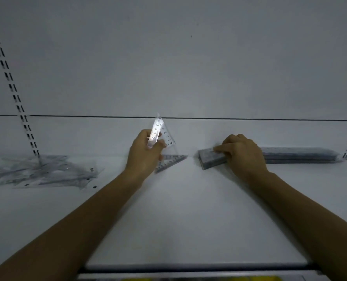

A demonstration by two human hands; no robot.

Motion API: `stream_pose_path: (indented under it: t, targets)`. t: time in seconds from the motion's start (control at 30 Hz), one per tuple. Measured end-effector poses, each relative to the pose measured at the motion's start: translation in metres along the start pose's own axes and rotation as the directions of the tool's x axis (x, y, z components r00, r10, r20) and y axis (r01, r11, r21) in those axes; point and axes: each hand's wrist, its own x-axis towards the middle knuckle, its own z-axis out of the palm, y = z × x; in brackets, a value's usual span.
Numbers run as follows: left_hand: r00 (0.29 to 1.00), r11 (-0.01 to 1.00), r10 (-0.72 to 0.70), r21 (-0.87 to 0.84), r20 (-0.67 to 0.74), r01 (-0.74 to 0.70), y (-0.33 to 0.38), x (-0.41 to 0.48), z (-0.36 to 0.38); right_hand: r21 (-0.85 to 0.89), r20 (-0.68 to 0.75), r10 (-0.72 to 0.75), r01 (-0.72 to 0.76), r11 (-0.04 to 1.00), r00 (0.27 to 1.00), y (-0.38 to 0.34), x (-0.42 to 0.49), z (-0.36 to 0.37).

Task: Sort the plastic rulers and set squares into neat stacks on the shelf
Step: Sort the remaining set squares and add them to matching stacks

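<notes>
Clear set square [165, 132] is held upright in L hand [144, 155], thumb and curled fingers pinching it w/ a second clear piece; printed numbers show, tip pointing up. Just behind and right of L hand, more set squares [173, 161] lie flat on the shelf [188, 220]. R hand [243, 155] grips the ruler stack [211, 159], fingers curled over it, thumb lying along its top; the stack runs on past R hand to the right. The two hands are apart. Well left of L hand, a loose pile [40, 173] of clear rulers, blurred. Slotted uprights [10, 78] stand at the far left and far right of the white back panel [188, 57].
</notes>
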Motion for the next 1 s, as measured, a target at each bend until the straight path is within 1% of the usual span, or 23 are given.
stream_pose_path:
  t: [0.1, 0.13, 0.2, 0.27, 0.37, 0.4, 0.47, 0.53, 0.6, 0.63, 0.67, 0.7, 0.73, 0.77, 0.8, 0.83, 0.87, 0.9, 0.97, 1.0]
  targets:
    - [0.999, 0.998, -0.029, -0.045, 0.034, 0.031, 0.001, -0.005, 0.003, -0.016, 0.136, 0.018, -0.016, 1.0, 0.991, -0.001, -0.003, 0.003]
    - [0.998, 0.998, -0.042, -0.042, 0.049, 0.044, 0.001, -0.006, 0.004, -0.018, 0.164, 0.028, -0.025, 1.0, 0.986, -0.002, -0.003, 0.002]
    - [0.995, 0.998, -0.056, 0.018, 0.083, 0.055, -0.001, -0.007, 0.002, -0.049, 0.181, 0.04, -0.032, 0.998, 0.983, -0.003, -0.003, 0.001]
    - [0.991, 0.997, -0.059, 0.051, 0.124, 0.053, -0.003, -0.009, 0.001, -0.052, 0.123, 0.048, -0.041, 0.998, 0.991, -0.005, -0.005, 0.0]
    - [0.984, 0.996, -0.079, 0.042, 0.157, 0.073, -0.001, -0.012, 0.0, 0.072, -0.037, 0.086, -0.083, 0.994, 0.996, -0.016, -0.007, -0.008]
    - [0.983, 0.996, -0.089, 0.028, 0.158, 0.086, -0.001, -0.012, -0.001, 0.119, -0.101, 0.061, -0.049, 0.992, 0.993, -0.023, -0.008, -0.012]
    - [0.976, 0.989, -0.145, 0.01, 0.165, 0.145, 0.001, -0.012, -0.001, 0.134, -0.204, -0.076, 0.105, 0.985, 0.976, -0.04, -0.01, -0.018]
    - [0.952, 0.976, -0.207, -0.021, 0.226, 0.217, 0.004, -0.014, -0.001, 0.055, -0.192, -0.26, 0.275, 0.96, 0.946, -0.057, -0.01, -0.022]
    - [0.925, 0.966, -0.22, -0.064, 0.311, 0.251, 0.007, -0.016, 0.0, -0.068, -0.183, -0.426, 0.421, 0.904, 0.886, -0.068, -0.004, -0.023]
    - [0.919, 0.964, -0.211, -0.084, 0.332, 0.252, 0.008, -0.016, 0.0, -0.101, -0.219, -0.47, 0.459, 0.882, 0.855, -0.072, 0.001, -0.026]
    - [0.924, 0.967, -0.196, -0.094, 0.33, 0.239, 0.01, -0.015, 0.0, -0.081, -0.257, -0.459, 0.454, 0.887, 0.851, -0.076, 0.008, -0.031]
    - [0.938, 0.977, -0.17, -0.075, 0.301, 0.202, 0.011, -0.014, -0.001, -0.001, -0.292, -0.387, 0.405, 0.915, 0.875, -0.079, 0.015, -0.035]
    - [0.961, 0.991, -0.125, -0.019, 0.248, 0.134, 0.012, -0.012, -0.002, 0.138, -0.306, -0.265, 0.318, 0.938, 0.914, -0.082, 0.021, -0.039]
    - [0.981, 0.998, -0.048, 0.057, 0.19, 0.038, 0.012, -0.011, -0.004, 0.315, -0.266, -0.123, 0.207, 0.926, 0.956, -0.085, 0.028, -0.042]
    - [0.987, 0.99, 0.052, 0.123, 0.15, -0.07, 0.011, -0.01, -0.006, 0.487, -0.189, -0.006, 0.099, 0.868, 0.982, -0.088, 0.034, -0.043]
    - [0.981, 0.972, 0.139, 0.171, 0.133, -0.161, 0.01, -0.009, -0.008, 0.61, -0.102, 0.074, 0.003, 0.792, 0.992, -0.091, 0.039, -0.043]
    - [0.974, 0.953, 0.184, 0.217, 0.131, -0.209, 0.008, -0.008, -0.01, 0.672, -0.042, 0.122, -0.062, 0.738, 0.992, -0.095, 0.042, -0.039]
    - [0.972, 0.936, 0.192, 0.273, 0.134, -0.223, 0.005, -0.007, -0.011, 0.677, -0.009, 0.141, -0.098, 0.73, 0.99, -0.098, 0.045, -0.033]
    - [0.979, 0.887, 0.154, 0.417, 0.136, -0.198, -0.005, -0.004, -0.014, 0.567, 0.014, 0.122, -0.109, 0.817, 0.992, -0.106, 0.046, -0.018]
    - [0.981, 0.839, 0.132, 0.511, 0.14, -0.186, -0.01, -0.003, -0.015, 0.485, 0.031, 0.095, -0.098, 0.869, 0.995, -0.109, 0.046, -0.009]
